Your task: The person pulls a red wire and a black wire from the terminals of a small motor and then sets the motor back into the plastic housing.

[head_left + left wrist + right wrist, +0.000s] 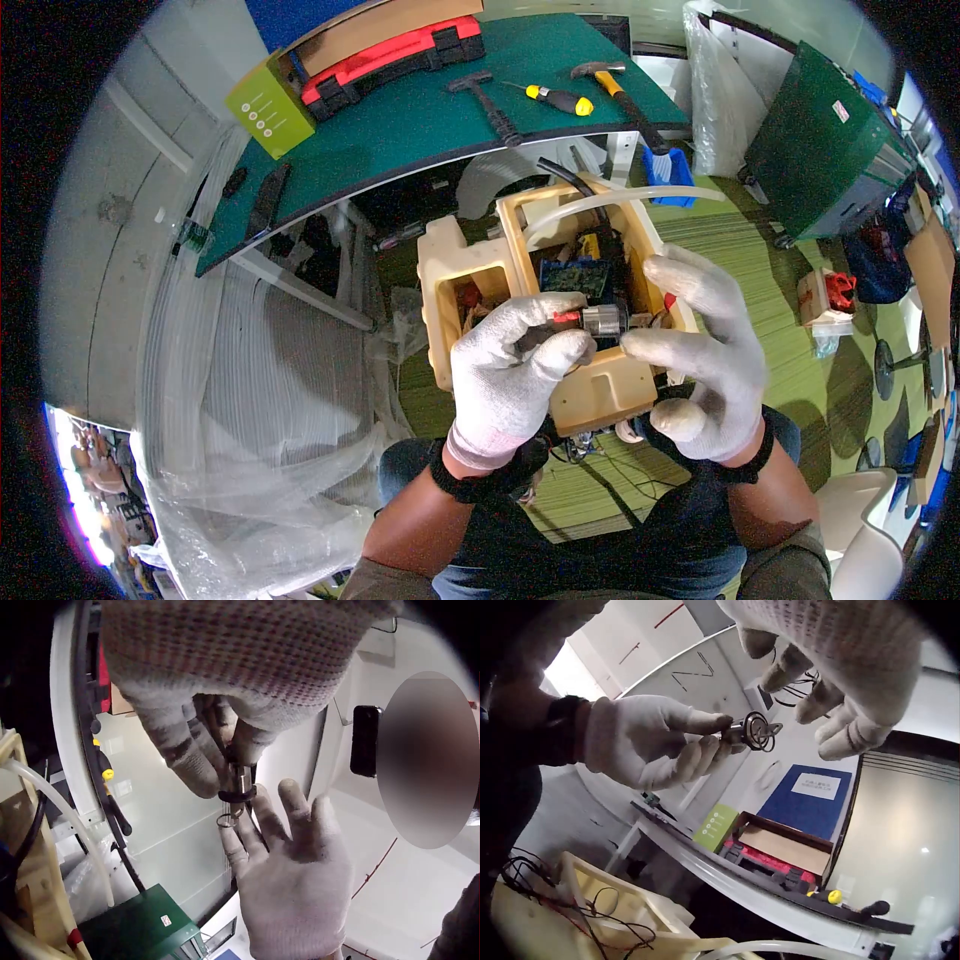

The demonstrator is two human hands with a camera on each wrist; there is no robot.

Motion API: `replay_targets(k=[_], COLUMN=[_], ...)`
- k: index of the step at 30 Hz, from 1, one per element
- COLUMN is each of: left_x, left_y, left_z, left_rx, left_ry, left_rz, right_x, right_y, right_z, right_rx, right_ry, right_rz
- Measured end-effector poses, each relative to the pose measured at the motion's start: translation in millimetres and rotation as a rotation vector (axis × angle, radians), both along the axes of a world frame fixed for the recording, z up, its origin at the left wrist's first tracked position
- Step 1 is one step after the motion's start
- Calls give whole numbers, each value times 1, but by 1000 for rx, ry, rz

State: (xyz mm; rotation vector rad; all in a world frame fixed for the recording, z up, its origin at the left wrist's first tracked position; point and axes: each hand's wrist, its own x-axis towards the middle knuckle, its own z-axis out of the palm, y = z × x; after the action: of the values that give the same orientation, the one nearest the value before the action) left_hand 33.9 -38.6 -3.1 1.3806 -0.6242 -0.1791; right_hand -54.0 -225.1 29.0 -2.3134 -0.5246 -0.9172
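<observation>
My left hand, in a white knit glove, pinches a metal key lock cylinder between thumb and fingers, above the cream plastic housing. A bit of red shows at the cylinder's back end. In the right wrist view, a key with a wire ring sticks out of the lock's dark-rimmed face, pointing away from the left palm. Close to that key end is my right hand, also gloved. Its fingers are spread and bent a little, with nothing gripped. The left fingers hide part of the cylinder.
The cream housing below has open compartments, a circuit board, and a pale hose across its top. On the green-topped table lie hammers, a screwdriver and a red-black case. A green cabinet stands right.
</observation>
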Motion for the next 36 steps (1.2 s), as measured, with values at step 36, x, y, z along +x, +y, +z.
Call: replay_targets(k=[36], left_x=[2], left_y=[2], left_z=[-3], left_rx=[-2], left_ry=[134], left_rz=[-123], right_x=[16], right_y=[-29], right_z=[-21], right_rx=[454], right_ry=[102], right_rz=[-222])
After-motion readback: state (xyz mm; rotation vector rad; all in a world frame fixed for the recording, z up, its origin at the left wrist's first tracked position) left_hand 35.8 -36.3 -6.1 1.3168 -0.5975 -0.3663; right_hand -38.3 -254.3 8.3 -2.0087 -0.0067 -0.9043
